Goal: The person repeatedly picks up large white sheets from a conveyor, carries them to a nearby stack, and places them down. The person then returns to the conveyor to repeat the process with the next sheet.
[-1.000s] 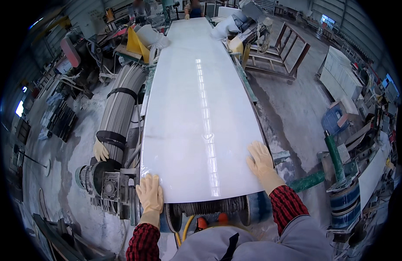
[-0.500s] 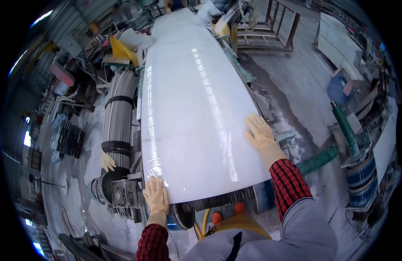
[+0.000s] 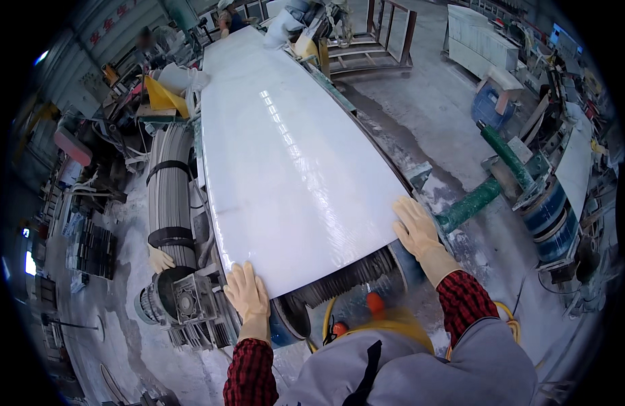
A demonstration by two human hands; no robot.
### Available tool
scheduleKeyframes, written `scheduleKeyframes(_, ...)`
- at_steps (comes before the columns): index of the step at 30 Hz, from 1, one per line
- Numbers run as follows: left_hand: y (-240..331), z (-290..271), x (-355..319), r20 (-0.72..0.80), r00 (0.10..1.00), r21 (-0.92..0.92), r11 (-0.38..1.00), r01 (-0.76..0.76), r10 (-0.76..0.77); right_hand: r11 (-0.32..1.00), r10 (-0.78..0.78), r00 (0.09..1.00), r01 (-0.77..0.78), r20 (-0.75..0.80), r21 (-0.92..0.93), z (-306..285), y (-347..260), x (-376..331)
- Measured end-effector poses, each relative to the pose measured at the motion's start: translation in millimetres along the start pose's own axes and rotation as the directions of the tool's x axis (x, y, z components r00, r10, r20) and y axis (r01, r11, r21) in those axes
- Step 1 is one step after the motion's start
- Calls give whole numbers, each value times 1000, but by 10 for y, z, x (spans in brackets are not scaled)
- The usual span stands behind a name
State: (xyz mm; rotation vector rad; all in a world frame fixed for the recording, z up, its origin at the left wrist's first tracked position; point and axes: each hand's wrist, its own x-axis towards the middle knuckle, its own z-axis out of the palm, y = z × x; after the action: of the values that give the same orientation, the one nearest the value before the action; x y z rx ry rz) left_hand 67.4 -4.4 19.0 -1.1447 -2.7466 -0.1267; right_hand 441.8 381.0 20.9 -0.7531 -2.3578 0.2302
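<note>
A long, glossy white slab (image 3: 278,176) lies flat on the conveyor in front of me and runs toward the far end. Both my hands wear cream-coloured gloves. My left hand (image 3: 248,294) rests with outstretched fingers at the slab's near left corner. At the near right corner, my right hand (image 3: 419,233) lies against the edge, its fingers extended and slightly spread. Neither hand wraps around anything. Below the slab's near edge, dark ribbed conveyor parts (image 3: 346,279) show.
Left of the slab stand a strapped bundle of grey strips (image 3: 170,189) and a motor (image 3: 187,298) with a spare glove (image 3: 160,259) beside it. To the right are a green roller (image 3: 471,203) and a blue drum (image 3: 553,227). Another person (image 3: 231,19) is at the far end.
The slab's near edge now lies farther from me, exposing more of the ribbed parts beneath. My right hand has come to the near right corner. The view has shifted slightly right.
</note>
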Motion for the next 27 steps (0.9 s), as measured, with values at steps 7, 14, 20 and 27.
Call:
scheduleKeyframes(7, -67, -42, 17, -36, 994, -44, 994, -104, 102, 983, 114, 992, -121, -57, -136, 46, -278, -483)
scheduleKeyframes(14, -313, -42, 210, -52, 953, -81, 950, -303, 300, 978, 161, 980, -174, -120, -115, 127, -563, -841)
scheduleKeyframes(20, -334, 47, 516, -92, 937, -95, 934, -345, 337, 963, 262, 960, -267, -96, -45, -2, -904, -981)
scheduleKeyframes(27, -274, -1, 497, -196, 926, -100, 933, -346, 322, -108, 662, 369, -814, 652, 570, 239, -1828, -907)
